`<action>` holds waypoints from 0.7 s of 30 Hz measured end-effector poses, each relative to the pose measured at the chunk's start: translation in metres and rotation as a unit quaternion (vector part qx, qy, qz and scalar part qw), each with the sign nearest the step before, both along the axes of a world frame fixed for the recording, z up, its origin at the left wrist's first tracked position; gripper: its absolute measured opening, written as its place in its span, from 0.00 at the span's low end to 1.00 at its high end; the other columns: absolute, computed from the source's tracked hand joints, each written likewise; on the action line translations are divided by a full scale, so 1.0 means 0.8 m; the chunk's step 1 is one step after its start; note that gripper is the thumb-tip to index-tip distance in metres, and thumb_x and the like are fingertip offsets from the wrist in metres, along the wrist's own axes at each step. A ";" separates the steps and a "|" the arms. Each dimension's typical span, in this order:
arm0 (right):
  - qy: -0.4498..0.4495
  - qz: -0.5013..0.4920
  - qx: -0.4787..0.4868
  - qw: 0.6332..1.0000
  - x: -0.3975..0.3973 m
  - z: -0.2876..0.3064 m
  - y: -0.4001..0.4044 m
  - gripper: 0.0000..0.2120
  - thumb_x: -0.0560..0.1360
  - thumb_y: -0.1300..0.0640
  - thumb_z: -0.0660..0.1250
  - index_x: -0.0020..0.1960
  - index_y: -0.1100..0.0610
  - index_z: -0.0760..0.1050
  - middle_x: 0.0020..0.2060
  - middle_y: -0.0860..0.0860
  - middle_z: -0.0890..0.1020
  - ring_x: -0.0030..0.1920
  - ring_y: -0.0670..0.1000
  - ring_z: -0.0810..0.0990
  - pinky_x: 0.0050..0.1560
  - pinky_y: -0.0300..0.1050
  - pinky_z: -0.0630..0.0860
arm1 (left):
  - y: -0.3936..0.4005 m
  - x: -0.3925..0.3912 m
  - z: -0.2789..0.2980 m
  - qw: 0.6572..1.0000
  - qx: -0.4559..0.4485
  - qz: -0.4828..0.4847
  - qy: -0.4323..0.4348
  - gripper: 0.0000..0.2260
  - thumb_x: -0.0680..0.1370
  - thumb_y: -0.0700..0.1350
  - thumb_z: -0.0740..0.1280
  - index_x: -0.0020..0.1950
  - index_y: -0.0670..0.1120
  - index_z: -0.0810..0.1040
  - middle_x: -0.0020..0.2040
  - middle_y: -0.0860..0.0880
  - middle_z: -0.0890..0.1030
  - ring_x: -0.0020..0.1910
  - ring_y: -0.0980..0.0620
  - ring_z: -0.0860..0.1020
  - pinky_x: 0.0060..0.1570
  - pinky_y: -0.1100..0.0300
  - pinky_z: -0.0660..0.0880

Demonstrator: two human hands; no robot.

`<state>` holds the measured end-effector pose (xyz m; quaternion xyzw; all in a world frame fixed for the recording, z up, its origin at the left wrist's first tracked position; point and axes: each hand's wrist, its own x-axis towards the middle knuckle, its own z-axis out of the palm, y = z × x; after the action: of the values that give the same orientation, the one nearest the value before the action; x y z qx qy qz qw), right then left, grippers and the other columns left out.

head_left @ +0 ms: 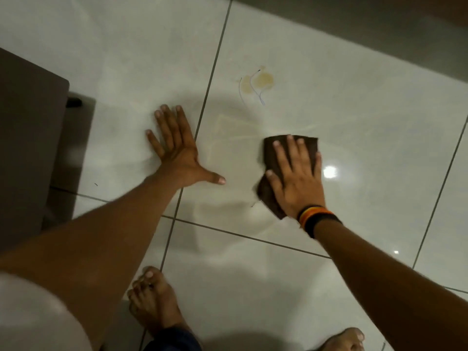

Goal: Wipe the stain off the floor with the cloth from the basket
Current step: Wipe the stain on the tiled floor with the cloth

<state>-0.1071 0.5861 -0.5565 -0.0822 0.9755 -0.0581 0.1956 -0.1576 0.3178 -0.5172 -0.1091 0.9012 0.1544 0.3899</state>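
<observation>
A yellowish-brown stain (260,82) with thin curved dark lines beside it lies on the glossy white tile floor (354,117), above centre. My right hand (295,177) presses flat on a folded dark brown cloth (307,148), which lies on the floor well below the stain and apart from it. My left hand (174,148) rests flat on the tile to the left, fingers spread, holding nothing. No basket is in view.
A dark brown piece of furniture (27,138) stands at the left edge. My bare feet (152,302) are at the bottom. A dark strip (379,29) runs along the top right. Grey grout lines cross the tiles.
</observation>
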 end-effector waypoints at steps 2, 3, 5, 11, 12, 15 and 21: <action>0.000 -0.100 0.006 0.995 -0.038 -0.008 -0.003 0.32 0.83 0.40 0.50 0.85 0.49 0.48 0.85 0.54 0.49 0.85 0.57 0.47 0.80 0.70 0.46 | -0.001 -0.021 -0.008 0.999 0.014 -0.028 -0.029 0.86 0.46 0.75 0.79 0.77 0.43 0.20 0.77 0.33 0.21 0.77 0.32 0.22 0.71 0.28 0.27; 0.015 -0.147 0.000 0.989 -0.068 -0.015 -0.015 0.33 0.83 0.40 0.49 0.85 0.49 0.48 0.85 0.54 0.49 0.85 0.57 0.46 0.80 0.71 0.45 | -0.003 -0.026 -0.015 0.998 0.016 -0.039 -0.037 0.86 0.45 0.75 0.79 0.76 0.43 0.18 0.76 0.34 0.20 0.75 0.32 0.20 0.69 0.28 0.26; 0.047 -0.196 -0.009 0.980 -0.117 -0.022 -0.052 0.34 0.82 0.39 0.48 0.85 0.50 0.49 0.85 0.55 0.50 0.84 0.58 0.47 0.80 0.72 0.45 | -0.007 -0.025 -0.018 0.997 0.023 -0.051 -0.050 0.86 0.45 0.75 0.79 0.74 0.44 0.16 0.74 0.34 0.18 0.72 0.33 0.17 0.66 0.29 0.23; 0.027 0.085 -0.031 0.996 -0.090 -0.009 -0.092 0.32 0.83 0.40 0.51 0.84 0.48 0.50 0.85 0.53 0.52 0.85 0.57 0.49 0.80 0.70 0.49 | -0.007 -0.030 -0.010 0.996 0.019 -0.054 -0.072 0.85 0.50 0.69 0.83 0.73 0.43 0.16 0.73 0.34 0.17 0.70 0.32 0.17 0.68 0.29 0.25; 0.014 0.094 -0.031 0.995 -0.076 -0.005 -0.072 0.32 0.83 0.39 0.51 0.84 0.47 0.50 0.85 0.52 0.51 0.85 0.56 0.48 0.80 0.69 0.50 | -0.006 -0.030 -0.008 0.996 0.020 -0.052 -0.074 0.84 0.51 0.69 0.83 0.74 0.43 0.16 0.73 0.34 0.17 0.71 0.31 0.17 0.68 0.28 0.25; -0.010 -0.012 -0.004 1.000 -0.079 0.001 -0.015 0.32 0.83 0.40 0.50 0.84 0.47 0.49 0.85 0.53 0.50 0.85 0.56 0.48 0.81 0.68 0.47 | -0.007 -0.027 -0.007 0.995 0.021 -0.053 -0.077 0.84 0.51 0.69 0.83 0.74 0.43 0.17 0.73 0.34 0.16 0.71 0.31 0.17 0.69 0.28 0.25; 0.042 -0.165 0.000 0.985 -0.219 -0.020 -0.094 0.35 0.82 0.39 0.49 0.85 0.50 0.48 0.85 0.55 0.49 0.85 0.58 0.46 0.79 0.72 0.46 | -0.008 -0.023 -0.027 0.998 0.001 -0.048 -0.047 0.84 0.50 0.69 0.82 0.76 0.43 0.18 0.75 0.34 0.19 0.75 0.30 0.21 0.71 0.27 0.28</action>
<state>-0.2822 0.5111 -0.5723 0.0776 0.9830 -0.0864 0.1422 -0.1762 0.3110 -0.5386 -0.0727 0.8861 0.1313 0.4386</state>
